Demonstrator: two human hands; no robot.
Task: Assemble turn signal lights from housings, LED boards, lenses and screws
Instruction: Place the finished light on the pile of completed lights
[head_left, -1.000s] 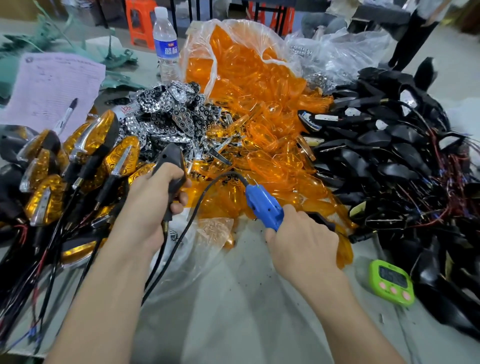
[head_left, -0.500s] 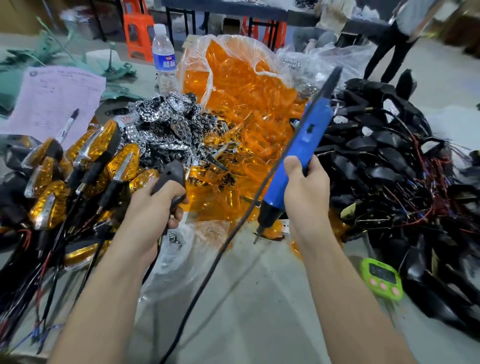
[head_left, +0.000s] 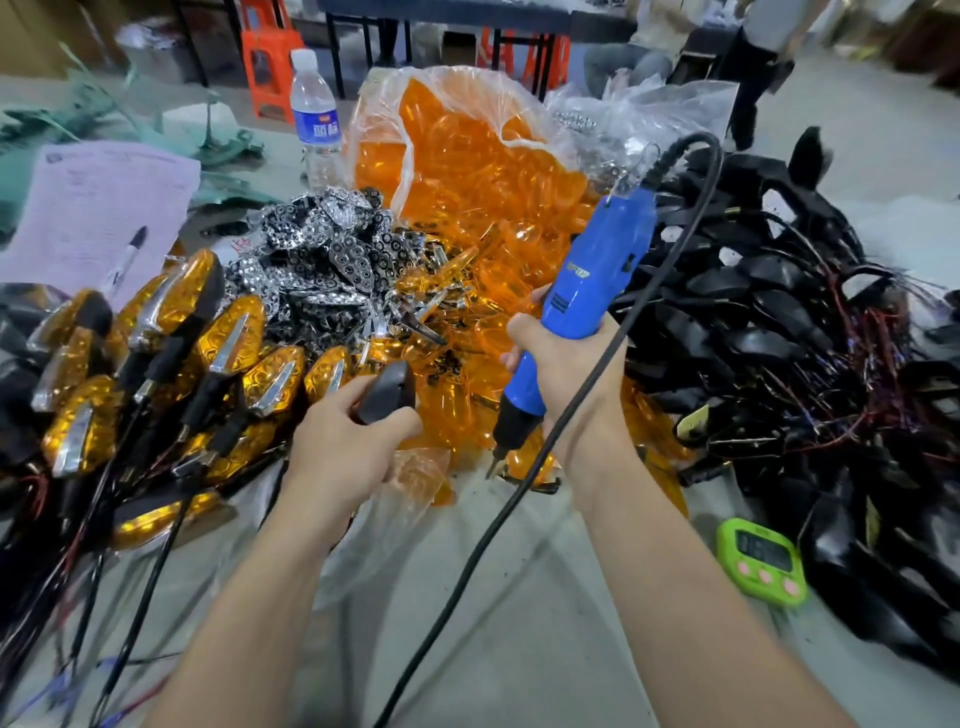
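My left hand (head_left: 345, 441) grips a black turn signal housing (head_left: 387, 397), its dark back facing me and its wires hanging down. My right hand (head_left: 566, 371) holds a blue corded electric screwdriver (head_left: 587, 301) upright, bit pointing down just right of the housing. Behind them lies a heap of orange lenses (head_left: 467, 208) spilling from a clear bag. A pile of chrome LED boards (head_left: 332, 249) sits left of it. Empty black housings with wires (head_left: 779, 322) are stacked on the right. Finished amber lights (head_left: 171, 343) lie on the left.
A green timer (head_left: 761, 561) lies on the grey table at the right. A water bottle (head_left: 314, 119) stands at the back, with a pink paper sheet (head_left: 98, 208) and a pen (head_left: 124, 262) at the far left. Orange stools (head_left: 270, 57) and a person's legs (head_left: 753, 78) are beyond the table.
My right hand lifted the screwdriver off the table, turned it upright and brought it close to the housing. My left hand moved the housing rightward toward the middle.
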